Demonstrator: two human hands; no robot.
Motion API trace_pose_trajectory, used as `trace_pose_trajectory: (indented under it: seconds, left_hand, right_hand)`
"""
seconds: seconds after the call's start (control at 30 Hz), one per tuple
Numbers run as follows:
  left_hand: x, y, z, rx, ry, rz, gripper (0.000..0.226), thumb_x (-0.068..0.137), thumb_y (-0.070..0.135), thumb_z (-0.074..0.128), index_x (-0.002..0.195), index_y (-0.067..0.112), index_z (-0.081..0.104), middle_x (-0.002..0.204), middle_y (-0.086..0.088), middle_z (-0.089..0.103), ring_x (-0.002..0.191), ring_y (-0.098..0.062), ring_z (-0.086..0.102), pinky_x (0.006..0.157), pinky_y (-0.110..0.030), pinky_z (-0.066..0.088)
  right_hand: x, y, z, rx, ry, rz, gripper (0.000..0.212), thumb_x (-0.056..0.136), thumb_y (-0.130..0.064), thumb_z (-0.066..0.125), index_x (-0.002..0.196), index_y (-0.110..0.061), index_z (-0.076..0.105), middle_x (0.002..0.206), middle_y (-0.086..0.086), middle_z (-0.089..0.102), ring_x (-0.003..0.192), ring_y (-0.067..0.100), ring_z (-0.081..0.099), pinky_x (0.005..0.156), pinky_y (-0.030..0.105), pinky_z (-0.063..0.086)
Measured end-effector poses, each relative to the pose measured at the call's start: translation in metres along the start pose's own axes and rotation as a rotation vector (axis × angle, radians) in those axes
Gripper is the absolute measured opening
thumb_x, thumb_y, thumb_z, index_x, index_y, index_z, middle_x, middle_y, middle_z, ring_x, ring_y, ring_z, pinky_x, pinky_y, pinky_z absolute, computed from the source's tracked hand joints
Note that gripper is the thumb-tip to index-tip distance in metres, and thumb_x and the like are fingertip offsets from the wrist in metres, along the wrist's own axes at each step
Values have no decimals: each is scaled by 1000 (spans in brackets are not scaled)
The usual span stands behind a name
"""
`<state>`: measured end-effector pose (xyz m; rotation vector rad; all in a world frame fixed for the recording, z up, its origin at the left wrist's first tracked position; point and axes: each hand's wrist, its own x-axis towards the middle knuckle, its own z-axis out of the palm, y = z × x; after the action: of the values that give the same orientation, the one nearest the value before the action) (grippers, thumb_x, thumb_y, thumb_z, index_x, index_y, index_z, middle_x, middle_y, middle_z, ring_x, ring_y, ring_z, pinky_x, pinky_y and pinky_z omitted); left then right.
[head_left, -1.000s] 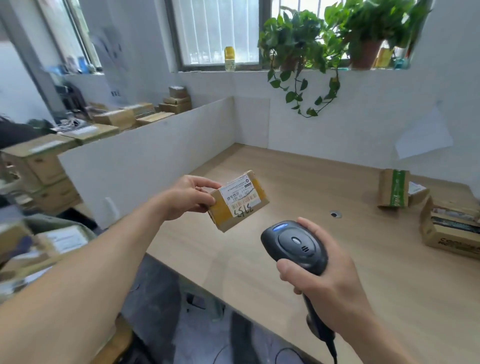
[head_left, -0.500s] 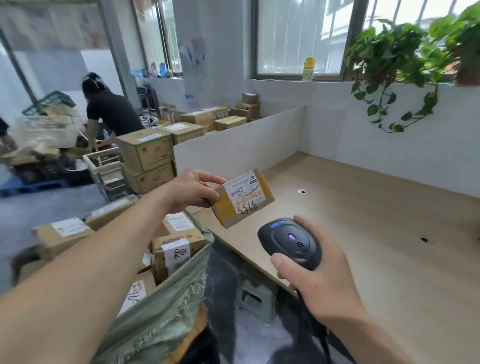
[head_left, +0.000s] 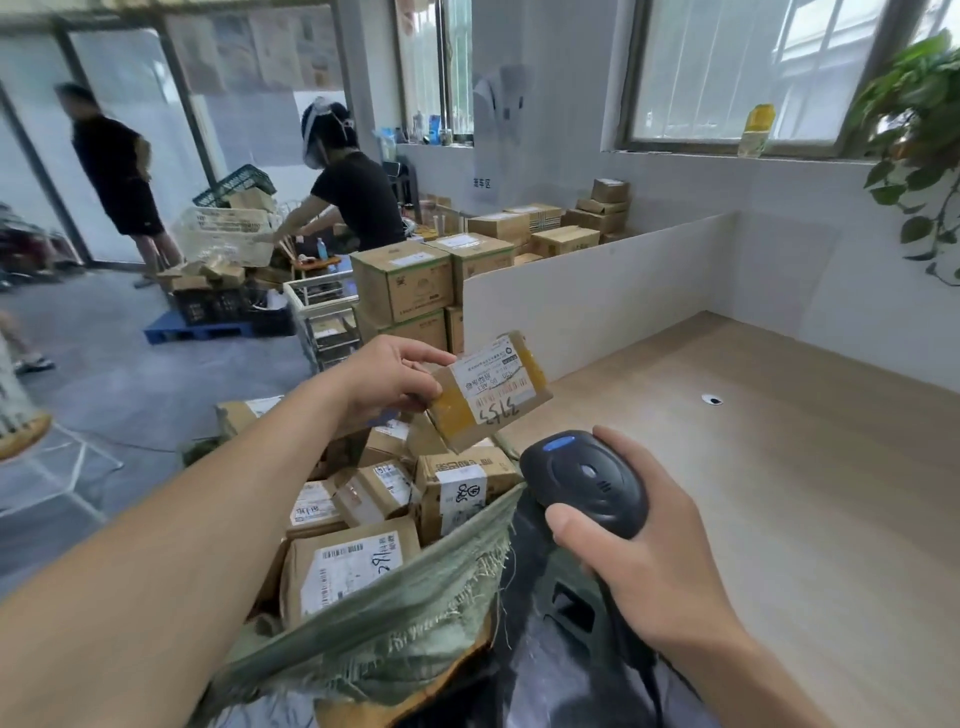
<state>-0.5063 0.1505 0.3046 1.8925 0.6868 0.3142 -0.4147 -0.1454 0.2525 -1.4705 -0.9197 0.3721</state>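
My left hand (head_left: 387, 376) pinches a small brown cardboard parcel (head_left: 491, 395) by its left end, label up, with handwritten digits on it. The parcel hangs above an open green woven sack (head_left: 415, 613) holding several labelled parcels (head_left: 348, 569). My right hand (head_left: 649, 566) grips a black handheld barcode scanner (head_left: 584, 480), its blue-lit head just below and right of the parcel, not touching it.
A wooden table (head_left: 779, 467) with a white partition (head_left: 597, 291) lies to the right. Stacked cartons (head_left: 405, 286) stand behind the sack. Two people (head_left: 353, 192) work near crates and a blue pallet (head_left: 197, 330) at the back left. A plant (head_left: 919, 130) hangs at the window.
The view has swung left from the table to the sack and the room. Both hands keep their hold, with parcel and scanner staying close together.
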Motion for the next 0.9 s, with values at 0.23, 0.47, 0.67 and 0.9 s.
trace_pose_trajectory:
  seconds: [0.23,0.47,0.67,0.9]
  left_hand:
    - [-10,-10,-29,1,128,-65,39,88,-9,66,115,17,71,87,-8,76,86,-21,75,73,-31,60]
    - [-15,-10,-41,18,252,-116,40,87,-10,65,119,14,71,98,-17,75,86,-22,74,72,-30,61]
    - [-19,-28,-40,-31,419,-151,41,87,-10,66,122,11,68,101,-20,75,91,-31,75,80,-38,63]
    - [-6,-84,-48,-101,657,-318,22,88,-2,69,107,9,68,103,-19,72,81,-26,71,66,-33,63]
  right_hand:
    - [30,6,17,95,-141,14,63,53,-52,80,114,-52,63,106,-11,76,86,13,76,70,23,57]
    - [63,11,14,129,-248,-50,55,68,-27,87,113,-50,66,106,-16,76,86,9,74,68,25,57]
    - [81,28,12,127,-262,-59,64,71,-8,90,113,-48,62,104,-25,74,96,-1,71,74,9,53]
    - [103,39,24,126,-300,-12,68,70,-9,90,115,-51,61,107,-25,72,86,6,73,66,17,57]
